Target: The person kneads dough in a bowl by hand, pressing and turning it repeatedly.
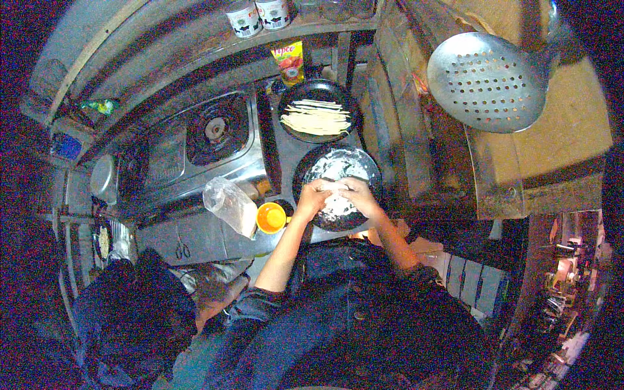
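Note:
My left hand (315,196) and my right hand (357,195) meet over a dark round pan (303,169). Between their fingers is a pale lump, probably dough (334,186). White flour-like powder (336,163) coats much of the pan's inside. Behind it, a second dark pan (319,87) holds many thin pale strips (316,118) lying side by side. Left of my left hand stand an orange-yellow mug (271,218) and a clear plastic bag (229,204) with white contents at its lower end.
A steel gas stove (256,158) with a burner (216,128) is at the left. Scissors (182,248) lie near the front edge. A yellow packet (289,63) stands behind the pans. A large perforated skimmer (487,83) hangs at the upper right. Another person (136,317) is close at my left.

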### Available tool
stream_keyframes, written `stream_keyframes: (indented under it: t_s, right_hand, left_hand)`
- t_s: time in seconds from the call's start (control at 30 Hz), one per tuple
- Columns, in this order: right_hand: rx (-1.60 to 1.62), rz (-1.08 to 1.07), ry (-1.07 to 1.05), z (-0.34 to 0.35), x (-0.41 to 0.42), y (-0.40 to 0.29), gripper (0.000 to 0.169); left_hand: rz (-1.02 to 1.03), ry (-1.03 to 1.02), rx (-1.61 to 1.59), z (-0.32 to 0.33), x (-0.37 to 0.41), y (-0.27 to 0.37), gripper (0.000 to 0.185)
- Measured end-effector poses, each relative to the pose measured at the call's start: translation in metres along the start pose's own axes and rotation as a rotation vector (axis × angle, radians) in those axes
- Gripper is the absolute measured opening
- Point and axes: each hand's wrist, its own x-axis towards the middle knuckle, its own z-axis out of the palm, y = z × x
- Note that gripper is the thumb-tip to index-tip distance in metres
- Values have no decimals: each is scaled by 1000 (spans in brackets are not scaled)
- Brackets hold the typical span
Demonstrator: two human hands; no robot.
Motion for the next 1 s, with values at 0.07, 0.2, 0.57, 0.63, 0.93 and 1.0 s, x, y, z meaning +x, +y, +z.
stream_keyframes:
  t_s: [0.07, 0.2, 0.57, 0.63, 0.93, 1.0]
  right_hand:
    - [36, -4, 22, 2, 0, -4, 27]
    - [308, 130, 122, 6, 0, 19, 26]
    - [-625, -285, 57, 6, 9, -2, 31]
    - [325, -58, 195, 12, 13, 35, 29]
    - [988, 161, 180, 45, 20, -4, 21]
    - [915, 325, 288, 42, 22, -21, 19]
  left_hand:
    - [-93, 11, -62, 1, -4, 14, 9]
    - [-105, -32, -403, -2, 6, -14, 13]
    - [-52, -44, -402, 1, 11, -13, 23]
    - [-91, -92, -483, 15, 0, 4, 25]
    - [584, 450, 727, 34, -21, 13, 38]
    - [585, 458, 637, 31, -23, 10, 42]
